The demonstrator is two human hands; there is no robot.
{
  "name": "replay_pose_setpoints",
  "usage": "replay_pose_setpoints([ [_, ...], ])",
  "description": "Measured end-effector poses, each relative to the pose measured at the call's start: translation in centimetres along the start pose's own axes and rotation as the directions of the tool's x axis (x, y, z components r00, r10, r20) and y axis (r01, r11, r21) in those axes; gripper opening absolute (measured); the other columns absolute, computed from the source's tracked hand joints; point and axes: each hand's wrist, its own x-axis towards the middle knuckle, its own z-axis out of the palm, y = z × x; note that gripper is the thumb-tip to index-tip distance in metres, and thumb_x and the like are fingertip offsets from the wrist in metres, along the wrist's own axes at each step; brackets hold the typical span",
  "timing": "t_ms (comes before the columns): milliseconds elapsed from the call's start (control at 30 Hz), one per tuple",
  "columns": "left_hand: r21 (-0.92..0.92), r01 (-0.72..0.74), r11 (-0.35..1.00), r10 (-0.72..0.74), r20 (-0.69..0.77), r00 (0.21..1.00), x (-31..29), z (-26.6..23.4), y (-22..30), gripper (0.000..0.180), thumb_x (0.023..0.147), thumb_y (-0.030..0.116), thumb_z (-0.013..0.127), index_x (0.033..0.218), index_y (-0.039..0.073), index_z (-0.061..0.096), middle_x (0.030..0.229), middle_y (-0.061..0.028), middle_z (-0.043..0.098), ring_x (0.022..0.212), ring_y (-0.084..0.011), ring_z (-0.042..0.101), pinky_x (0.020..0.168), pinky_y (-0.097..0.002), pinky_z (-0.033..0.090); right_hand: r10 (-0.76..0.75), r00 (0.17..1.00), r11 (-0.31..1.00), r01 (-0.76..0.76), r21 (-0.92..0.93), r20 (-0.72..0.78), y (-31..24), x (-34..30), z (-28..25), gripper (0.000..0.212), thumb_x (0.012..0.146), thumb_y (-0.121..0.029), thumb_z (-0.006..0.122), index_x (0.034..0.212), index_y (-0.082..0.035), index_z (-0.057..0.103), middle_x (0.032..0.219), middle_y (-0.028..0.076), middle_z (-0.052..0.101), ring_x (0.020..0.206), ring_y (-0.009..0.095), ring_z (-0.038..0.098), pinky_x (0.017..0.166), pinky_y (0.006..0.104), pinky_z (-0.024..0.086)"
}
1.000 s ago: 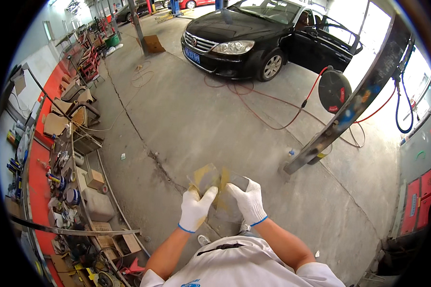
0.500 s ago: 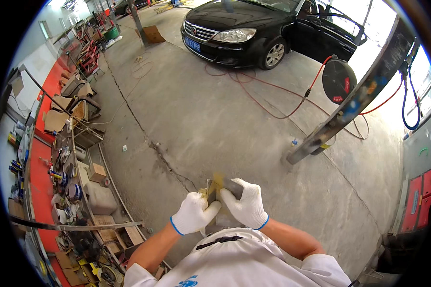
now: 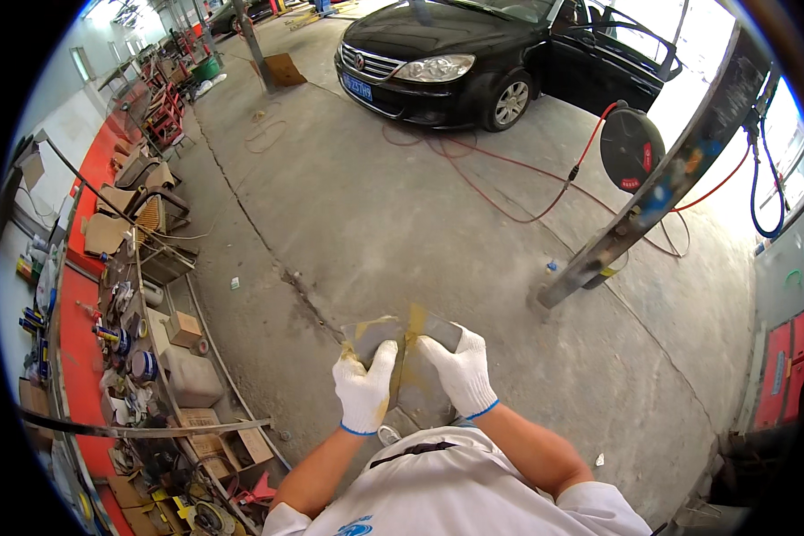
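Note:
Both my hands wear white knit gloves with blue cuffs and are held together low in front of my body. My left hand grips a flat grey metal putty scraper with yellow putty smeared on its edge. In my right hand is a second grey metal scraper, streaked with yellow along its inner edge. The two blades meet or nearly meet between my hands; I cannot tell whether they touch. My thumbs lie on their near faces, and the gloves hide the lower parts.
A cluttered bench with cans and boxes runs along the left. Ahead stands a black car with an open door. A slanted metal post with a hose reel rises at right. Red hoses cross the concrete floor.
My left hand has turned more upright, and its scraper now shows spread out to the left. The two blades, overlapped before, now lie side by side. My right hand has barely shifted.

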Motion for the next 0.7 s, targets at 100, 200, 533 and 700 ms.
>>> replay_pose_setpoints([
  [100,0.085,-0.089,0.992,0.089,0.002,0.996,-0.5,0.6,0.2,0.032,0.084,0.001,0.061,0.115,-0.005,0.061,0.098,-0.0090,0.068,0.088,-0.0140,0.063,0.080,-0.0278,0.050,-0.004,1.000,1.000,0.004,-0.031,-0.012,0.3,-0.4,-0.2,0.018,0.080,-0.014,0.069,0.089,0.001,0.068,0.074,0.003,0.067,0.069,0.008,0.058,0.062,0.0278,0.048],
  [200,0.191,-0.155,0.969,0.140,0.087,0.986,-1.3,0.5,0.5,0.034,0.084,0.000,0.061,0.117,-0.004,0.060,0.098,-0.0096,0.068,0.088,-0.0137,0.063,0.080,-0.0278,0.050,-0.083,0.995,0.991,0.076,-0.107,-0.061,0.1,-1.2,0.1,0.019,0.080,-0.015,0.068,0.088,0.002,0.068,0.073,0.008,0.067,0.067,0.010,0.060,0.062,0.0293,0.049],
  [533,0.299,-0.140,0.944,-0.043,0.531,0.847,-0.6,-1.4,1.0,0.017,0.083,0.007,0.055,0.092,-0.006,0.061,0.073,-0.0204,0.063,0.065,-0.0177,0.063,0.060,-0.0342,0.049,-0.404,0.900,0.760,0.430,-0.487,0.165,-2.4,-3.1,-1.0,0.018,0.079,-0.011,0.066,0.091,0.003,0.067,0.075,0.017,0.067,0.066,0.019,0.067,0.063,0.0318,0.052],
  [700,0.197,0.071,0.978,-0.164,0.508,0.845,-0.4,-1.4,-1.1,0.020,0.081,0.007,0.051,0.087,-0.008,0.062,0.070,-0.0194,0.061,0.063,-0.0177,0.059,0.062,-0.0341,0.048,-0.271,0.917,0.829,0.376,-0.413,0.291,-2.7,-1.2,-1.5,0.020,0.079,-0.012,0.066,0.091,0.003,0.067,0.078,0.018,0.068,0.068,0.016,0.067,0.063,0.0316,0.052],
])
